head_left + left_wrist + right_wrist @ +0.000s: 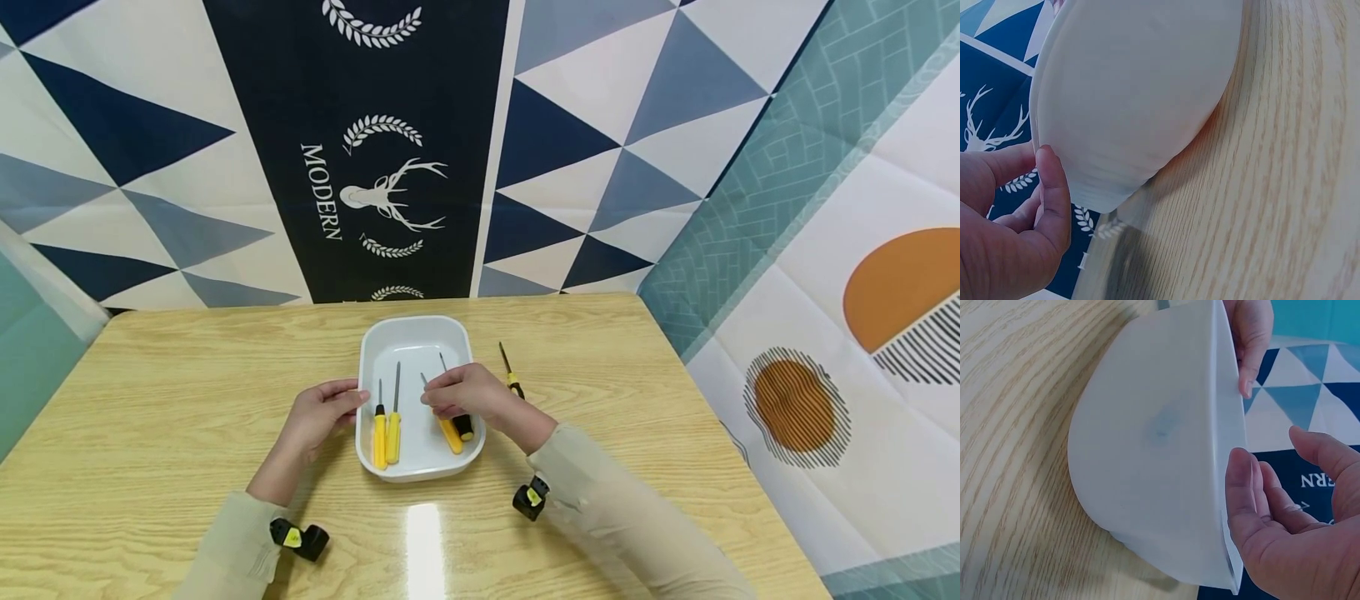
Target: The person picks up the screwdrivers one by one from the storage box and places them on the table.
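Observation:
A white plastic tray (417, 460) sits on the table, its left rim pinched between the thumb and fingers of my left hand (318, 417). Two slim yellow-handled screwdrivers (393, 437) lie side by side in its left half. In the right half are a screwdriver with a yellow handle (452, 437) and one with a black handle (465, 427), both partly hidden under my right hand (476, 392). That hand hovers over the tray's right side. In the right wrist view its thumb and fingers are apart, with nothing between them.
Just right of the tray, another screwdriver (513, 382) with a yellow and black handle lies on the wooden table (187, 400), partly covered by my right hand. Patterned cloth (405, 167) hangs behind the table's back edge, and more hangs along the right side.

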`<action>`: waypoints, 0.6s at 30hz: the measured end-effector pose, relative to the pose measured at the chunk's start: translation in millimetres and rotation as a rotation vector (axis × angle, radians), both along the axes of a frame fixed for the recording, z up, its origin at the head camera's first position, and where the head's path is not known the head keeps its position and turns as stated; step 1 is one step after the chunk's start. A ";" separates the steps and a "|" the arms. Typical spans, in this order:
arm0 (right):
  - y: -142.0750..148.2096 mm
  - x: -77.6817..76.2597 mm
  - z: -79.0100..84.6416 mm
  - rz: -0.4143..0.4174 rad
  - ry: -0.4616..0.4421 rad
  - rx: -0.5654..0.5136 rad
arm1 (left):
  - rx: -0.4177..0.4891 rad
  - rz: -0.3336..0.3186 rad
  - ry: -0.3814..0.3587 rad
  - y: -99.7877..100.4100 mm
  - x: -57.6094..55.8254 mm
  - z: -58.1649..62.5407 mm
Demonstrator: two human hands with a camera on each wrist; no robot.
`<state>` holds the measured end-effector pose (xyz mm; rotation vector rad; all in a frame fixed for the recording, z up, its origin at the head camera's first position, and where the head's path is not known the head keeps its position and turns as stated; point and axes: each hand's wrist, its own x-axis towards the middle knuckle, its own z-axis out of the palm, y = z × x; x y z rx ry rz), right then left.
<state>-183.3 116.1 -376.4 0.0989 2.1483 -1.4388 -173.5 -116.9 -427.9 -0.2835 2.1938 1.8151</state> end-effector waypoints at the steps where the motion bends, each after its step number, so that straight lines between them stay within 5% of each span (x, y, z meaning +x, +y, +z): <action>1: -0.6 0.1 -0.4 0.000 -0.001 0.001 | 0.001 -0.001 0.002 -0.1 0.0 0.2; 18: -15.4 -6.1 -11.3 -0.020 -0.041 0.003 | 0.035 0.016 -0.004 -0.8 -0.8 0.7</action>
